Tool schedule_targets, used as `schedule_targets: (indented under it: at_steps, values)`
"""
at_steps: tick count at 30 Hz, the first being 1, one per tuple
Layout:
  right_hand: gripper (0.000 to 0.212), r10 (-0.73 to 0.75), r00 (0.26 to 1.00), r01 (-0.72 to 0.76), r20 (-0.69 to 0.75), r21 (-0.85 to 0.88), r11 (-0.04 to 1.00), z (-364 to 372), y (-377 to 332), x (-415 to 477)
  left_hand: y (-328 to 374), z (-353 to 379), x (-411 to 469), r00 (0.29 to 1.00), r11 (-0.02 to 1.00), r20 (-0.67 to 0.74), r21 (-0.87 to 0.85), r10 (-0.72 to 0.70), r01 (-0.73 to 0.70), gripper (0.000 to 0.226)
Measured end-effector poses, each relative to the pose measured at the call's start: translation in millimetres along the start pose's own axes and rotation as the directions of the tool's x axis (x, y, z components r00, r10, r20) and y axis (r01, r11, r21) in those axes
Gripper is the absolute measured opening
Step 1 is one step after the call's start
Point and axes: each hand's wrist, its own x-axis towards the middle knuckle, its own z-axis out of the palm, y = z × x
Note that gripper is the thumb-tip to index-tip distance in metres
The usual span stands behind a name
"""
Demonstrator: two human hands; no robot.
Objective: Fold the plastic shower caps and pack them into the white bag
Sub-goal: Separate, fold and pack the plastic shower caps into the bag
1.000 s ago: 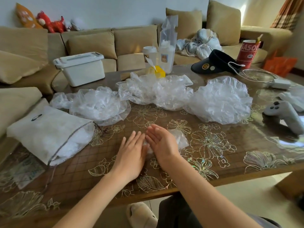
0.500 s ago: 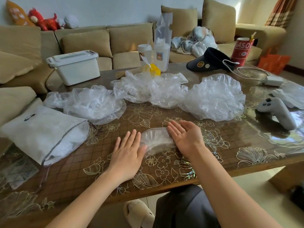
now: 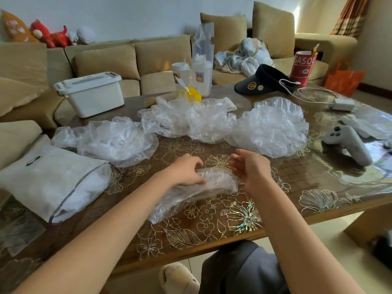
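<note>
On the head camera, one folded shower cap, a crinkled clear-plastic strip, lay at the near middle of the glossy flower-patterned table, its long axis running from near left to far right. The left hand gripped its far edge with curled fingers. The right hand, apart from the left, stood loosely open at the cap's right end. Beyond were three puffy, wrinkled heaps of film: left heap, middle heap, right heap. One soft white bag lay at the left.

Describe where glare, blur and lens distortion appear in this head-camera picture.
Head view: bright light glares off the glossy table at right; the folded shower cap in the left hand looks motion-smeared; wide-angle distortion bows the sofa and table edge.
</note>
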Motion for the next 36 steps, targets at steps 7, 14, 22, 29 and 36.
schedule_targets:
  at_steps: [7,14,22,29,36]
  values:
    - [0.024,0.041,0.999,-0.041,0.012,0.017,0.999,-15.7,-18.9,0.7,4.3,-17.2,13.7,0.938,0.991,0.322,0.042,-0.131,0.124,0.024]
    - [0.044,0.075,0.899,0.029,0.432,-0.230,0.973,-25.7,-21.9,-6.5,-12.0,-39.1,-25.4,0.992,0.556,0.121,-0.823,-0.026,0.115,0.008]
    - [0.022,0.152,0.763,-0.056,0.628,-0.170,0.984,1.4,5.0,-27.6,1.9,-22.7,-53.4,0.999,0.334,-0.037,-0.942,-0.016,-0.029,0.029]
    - [0.018,0.097,0.784,0.004,0.613,-0.161,0.987,-2.1,5.5,-28.1,-1.4,-16.3,-57.9,0.993,0.407,-0.081,-0.913,-0.091,-0.038,0.007]
    - [0.026,0.029,0.820,0.044,0.571,-0.114,0.993,-6.4,5.9,-25.1,-4.5,-9.8,-58.3,0.992,0.393,-0.071,-0.919,-0.106,-0.024,0.014]
